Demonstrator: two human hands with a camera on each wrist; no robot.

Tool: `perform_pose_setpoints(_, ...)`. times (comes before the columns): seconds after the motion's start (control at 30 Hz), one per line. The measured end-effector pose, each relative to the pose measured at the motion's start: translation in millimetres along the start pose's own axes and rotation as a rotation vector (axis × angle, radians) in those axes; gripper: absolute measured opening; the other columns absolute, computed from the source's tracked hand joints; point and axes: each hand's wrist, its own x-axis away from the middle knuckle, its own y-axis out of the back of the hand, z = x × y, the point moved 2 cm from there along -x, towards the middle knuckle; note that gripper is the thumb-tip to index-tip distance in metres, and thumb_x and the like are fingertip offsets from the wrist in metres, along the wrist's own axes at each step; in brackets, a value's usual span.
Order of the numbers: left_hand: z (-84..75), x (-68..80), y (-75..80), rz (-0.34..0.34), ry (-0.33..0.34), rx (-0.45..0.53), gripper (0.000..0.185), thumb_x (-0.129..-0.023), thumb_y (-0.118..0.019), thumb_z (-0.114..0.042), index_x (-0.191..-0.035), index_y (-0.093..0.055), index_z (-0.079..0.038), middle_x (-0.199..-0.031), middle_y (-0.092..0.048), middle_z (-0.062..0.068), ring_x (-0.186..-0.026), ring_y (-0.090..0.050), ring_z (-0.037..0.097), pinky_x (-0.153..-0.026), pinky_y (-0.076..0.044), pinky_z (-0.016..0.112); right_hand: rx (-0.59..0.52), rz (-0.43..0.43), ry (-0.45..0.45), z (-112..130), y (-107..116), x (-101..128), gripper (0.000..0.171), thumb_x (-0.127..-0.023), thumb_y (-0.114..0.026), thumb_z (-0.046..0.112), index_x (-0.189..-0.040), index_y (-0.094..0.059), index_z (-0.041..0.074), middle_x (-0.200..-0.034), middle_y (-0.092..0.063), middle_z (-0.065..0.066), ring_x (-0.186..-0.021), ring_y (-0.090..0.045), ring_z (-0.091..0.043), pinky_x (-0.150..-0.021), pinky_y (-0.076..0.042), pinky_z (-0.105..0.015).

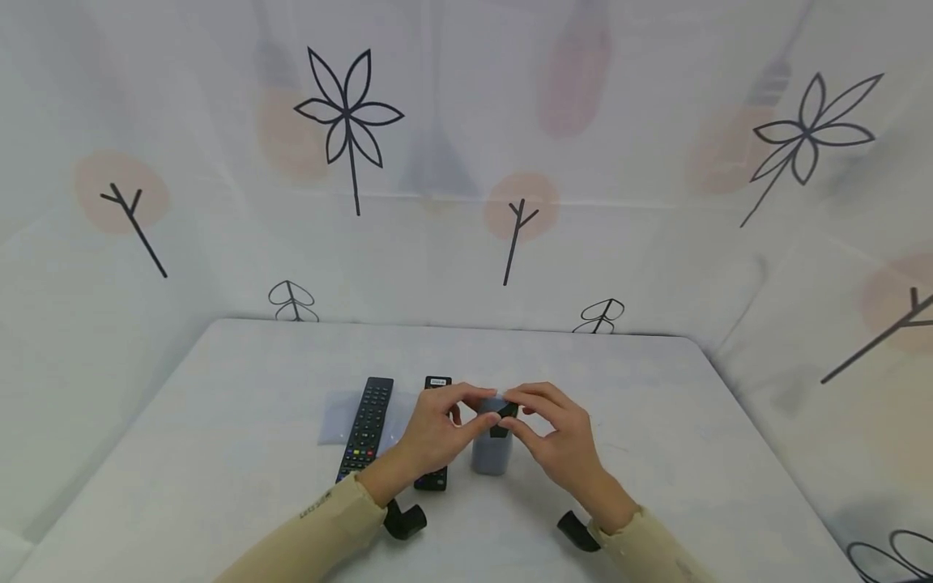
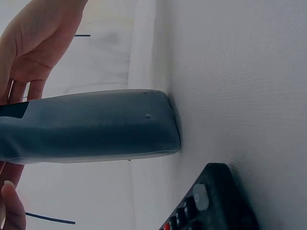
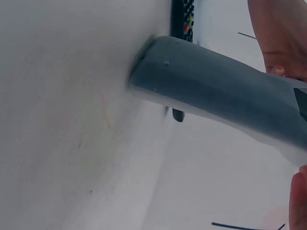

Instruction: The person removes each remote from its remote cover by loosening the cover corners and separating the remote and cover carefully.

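Note:
A grey remote (image 1: 488,455) stands on end on the white table (image 1: 219,421). Both hands meet at its top. My left hand (image 1: 483,407) grips the upper end between thumb and fingers. My right hand (image 1: 516,414) pinches a small black piece (image 1: 503,419) set in the remote's top part. In the left wrist view the grey remote (image 2: 96,124) runs out to its lower end, which rests on the table (image 2: 230,72). The right wrist view shows the same grey remote (image 3: 216,91) with a black patch at its far end.
A long black remote (image 1: 367,425) lies left of the hands on a clear plastic bag (image 1: 334,417). A second, shorter black remote (image 1: 436,383) lies partly under my left hand. Patterned white cloth walls (image 1: 466,162) close in the table on three sides.

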Motion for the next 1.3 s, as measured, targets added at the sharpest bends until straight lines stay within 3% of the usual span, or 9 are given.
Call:
perform_pose_setpoints(0.37, -7.5, -7.7, 12.2, 0.135, -0.094, -0.13, 0.029, -0.088, -0.077, -0.017, -0.115, -0.069, -0.008, -0.093, -0.074, -0.003, -0.082, -0.066, 0.005, -0.061, -0.048, 0.016, -0.093, -0.011, 0.004, -5.1, -5.1, 1.3, 0.044, -0.067, -0.085, -0.011, -0.108, -0.072, 0.001, -0.099, -0.066, -0.009, -0.085, -0.064, -0.02, -0.07, -0.054, -0.025)
perform_pose_setpoints(0.8, -13.5, -14.7, 19.9, 0.267, -0.162, -0.174, 0.031, -0.086, -0.074, -0.009, -0.115, -0.066, -0.003, -0.093, -0.074, 0.002, -0.079, -0.067, 0.005, -0.062, -0.048, 0.013, -0.14, 0.013, 0.021, -5.0, -2.4, 0.9, 0.047, -0.066, -0.084, -0.014, -0.109, -0.071, -0.001, -0.097, -0.066, -0.01, -0.084, -0.063, -0.02, -0.067, -0.054, -0.026)
perform_pose_setpoints(1.3, -15.2, -14.2, 18.7, 0.257, -0.284, -0.331, 0.035, -0.084, -0.071, -0.004, -0.119, -0.065, 0.002, -0.095, -0.075, 0.007, -0.077, -0.069, 0.007, -0.065, -0.047, 0.008, -0.128, -0.002, 0.02, -2.1, -2.0, -3.2, 0.045, -0.064, -0.082, -0.019, -0.106, -0.071, -0.007, -0.092, -0.065, -0.011, -0.08, -0.062, -0.021, -0.061, -0.053, -0.028)
